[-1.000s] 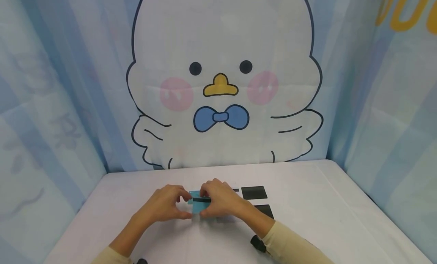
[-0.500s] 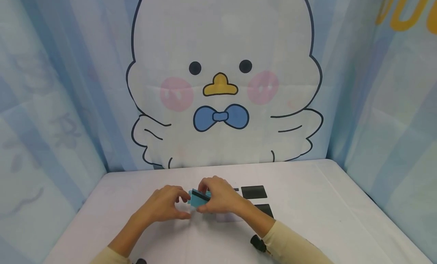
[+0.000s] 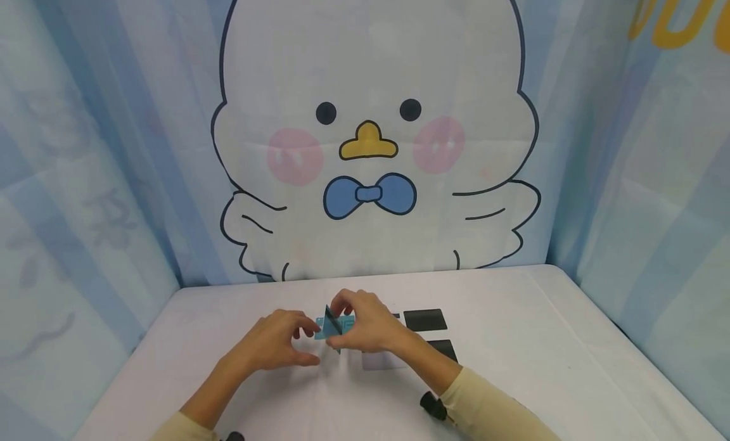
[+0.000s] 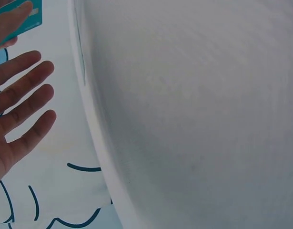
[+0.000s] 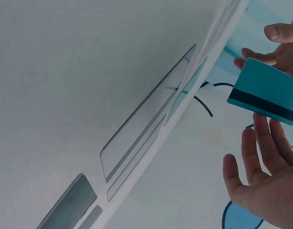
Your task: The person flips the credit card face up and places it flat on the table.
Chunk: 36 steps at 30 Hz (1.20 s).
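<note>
A teal card with a black stripe is pinched by my right hand, between the thumb and fingers. The card stands tilted above the table; in the right wrist view the teal card shows its striped side. On its left, my left hand has its thumb and fingers apart, nothing visible between them. Behind the held card lies another light-blue card, partly hidden. In the left wrist view, the fingers of my left hand are spread below the teal card.
To the right lie a black card, a second dark card partly behind my right forearm, and a pale lavender card. A white cloth covers the table. A curtain with a cartoon bird hangs behind.
My right hand has lifted the striped card off the table and turned it from nearly flat to steeply tilted. The left hand has hardly moved.
</note>
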Available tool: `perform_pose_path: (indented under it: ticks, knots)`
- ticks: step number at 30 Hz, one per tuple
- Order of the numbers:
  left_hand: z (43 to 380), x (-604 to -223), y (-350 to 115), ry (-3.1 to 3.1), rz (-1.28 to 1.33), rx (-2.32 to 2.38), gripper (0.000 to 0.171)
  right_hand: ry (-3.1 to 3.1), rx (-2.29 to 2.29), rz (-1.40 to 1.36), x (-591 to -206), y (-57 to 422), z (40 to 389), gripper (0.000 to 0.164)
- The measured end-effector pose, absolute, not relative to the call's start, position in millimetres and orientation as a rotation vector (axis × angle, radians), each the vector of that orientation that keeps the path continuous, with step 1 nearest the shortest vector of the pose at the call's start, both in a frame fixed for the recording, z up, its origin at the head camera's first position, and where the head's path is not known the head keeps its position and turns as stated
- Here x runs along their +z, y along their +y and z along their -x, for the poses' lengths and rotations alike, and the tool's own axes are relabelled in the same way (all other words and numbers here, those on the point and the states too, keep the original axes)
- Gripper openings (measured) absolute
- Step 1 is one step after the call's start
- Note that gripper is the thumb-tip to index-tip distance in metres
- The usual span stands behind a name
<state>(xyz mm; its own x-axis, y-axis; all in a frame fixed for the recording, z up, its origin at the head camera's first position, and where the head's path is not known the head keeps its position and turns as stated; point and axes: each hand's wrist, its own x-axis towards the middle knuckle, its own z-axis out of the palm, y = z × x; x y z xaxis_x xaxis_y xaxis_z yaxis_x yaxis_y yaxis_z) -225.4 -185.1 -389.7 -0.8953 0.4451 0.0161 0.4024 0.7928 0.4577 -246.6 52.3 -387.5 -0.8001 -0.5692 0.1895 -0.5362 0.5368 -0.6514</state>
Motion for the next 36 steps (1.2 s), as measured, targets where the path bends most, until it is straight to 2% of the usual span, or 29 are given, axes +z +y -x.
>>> perform_pose_path:
  ticks: [21,36]
  knots:
    - [227.1,-390.6,-180.5,2.882,-0.724,0.741,0.056,2.574,-1.402,1.035,-387.6,55.5,246.2,0.045]
    - [227.9,-392.1,-181.2,2.866,-0.738,0.788,0.051,2.499,-1.478,1.049,-391.3,57.0,245.7,0.044]
